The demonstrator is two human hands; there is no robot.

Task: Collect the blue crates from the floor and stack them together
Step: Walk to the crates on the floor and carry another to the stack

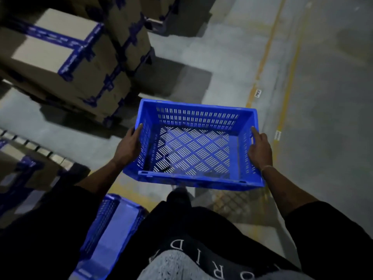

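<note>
An empty blue slotted crate (193, 146) hangs in the air in front of me, above the grey floor. My left hand (128, 147) grips its left wall, thumb on the rim. On the opposite side my right hand (259, 149) holds the right wall at the handle slot, forefinger stretched along the rim. A second blue crate (109, 225) stands on the floor at the lower left, partly hidden behind my dark clothing.
Stacks of cardboard boxes (66, 55) bound with blue tape fill the upper left, and more stand at the left edge. Yellow floor lines (262, 63) run along the grey concrete on the right. My foot (178, 196) shows below the held crate.
</note>
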